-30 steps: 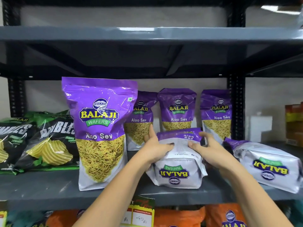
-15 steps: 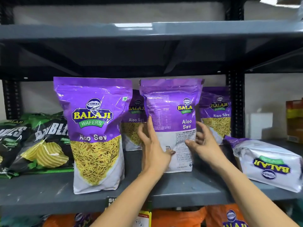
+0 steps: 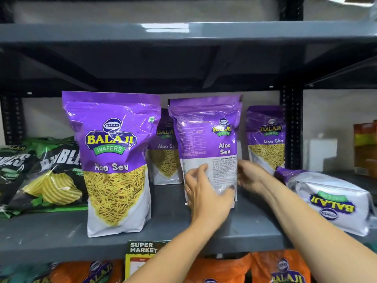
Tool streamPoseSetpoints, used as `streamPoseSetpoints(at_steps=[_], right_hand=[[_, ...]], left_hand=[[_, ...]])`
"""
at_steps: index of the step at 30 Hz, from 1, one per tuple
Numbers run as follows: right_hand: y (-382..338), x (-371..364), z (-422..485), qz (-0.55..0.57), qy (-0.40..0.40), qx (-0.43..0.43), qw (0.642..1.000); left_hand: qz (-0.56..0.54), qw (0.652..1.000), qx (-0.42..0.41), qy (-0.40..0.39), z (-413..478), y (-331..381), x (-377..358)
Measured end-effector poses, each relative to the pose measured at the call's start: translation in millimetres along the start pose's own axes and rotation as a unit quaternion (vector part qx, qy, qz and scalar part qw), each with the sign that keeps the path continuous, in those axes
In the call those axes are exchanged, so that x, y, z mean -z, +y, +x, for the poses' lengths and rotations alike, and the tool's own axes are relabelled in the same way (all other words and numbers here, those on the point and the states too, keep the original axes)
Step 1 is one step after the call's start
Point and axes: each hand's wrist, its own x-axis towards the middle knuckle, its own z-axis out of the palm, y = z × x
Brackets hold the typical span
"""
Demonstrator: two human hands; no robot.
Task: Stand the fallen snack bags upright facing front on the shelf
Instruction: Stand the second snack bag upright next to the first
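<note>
Standing upright on the grey metal shelf (image 3: 61, 233), the purple and white Aloo Sev pouch (image 3: 206, 139) shows its printed back panel to the front. Left hand (image 3: 206, 195) spreads open-fingered across its lower face; right hand (image 3: 252, 176) cups its right edge. Beside it stands a larger front-facing purple pouch (image 3: 116, 160), and a silver-bottomed purple bag (image 3: 330, 201) lies toppled at right.
</note>
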Motion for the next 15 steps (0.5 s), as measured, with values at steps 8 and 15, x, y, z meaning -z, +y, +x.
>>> streamPoseSetpoints(at_steps=[8,15], right_hand=[[1.1,2.1,-2.4,0.011,-0.067,0.038,0.997],[-0.9,4.3,2.7,-0.021,-0.093,0.033,0.995]], left_hand=[[-0.116,0.989,0.082,-0.043,31.7,7.3,4.0],[-0.133,0.983,0.07,-0.105,54.3,-6.8,16.5]])
